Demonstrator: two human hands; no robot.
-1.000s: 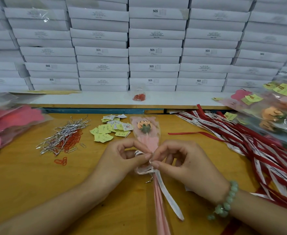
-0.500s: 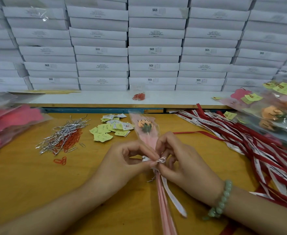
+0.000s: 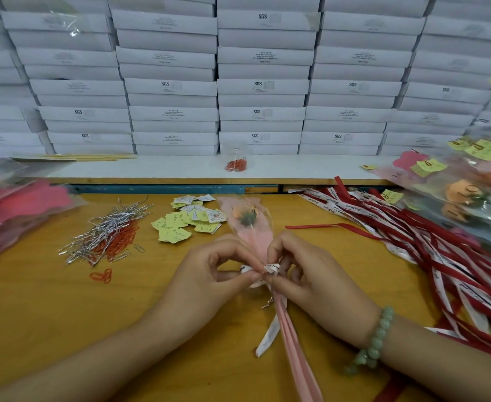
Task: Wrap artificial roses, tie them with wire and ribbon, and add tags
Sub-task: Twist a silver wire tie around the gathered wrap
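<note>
Left hand [image 3: 206, 282] and right hand [image 3: 316, 282] pinch ribbon [image 3: 271, 267] at the wrapped rose [image 3: 248, 217] on a wooden table [image 3: 35, 314] (white boxes [image 3: 261, 56] behind).

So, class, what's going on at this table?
A person is tying a white ribbon round a wrapped rose lying on the table. The left grip and right grip both pinch the ribbon at the stem. Wires, clips and tags lie to its left, spare ribbons to its right.
</note>
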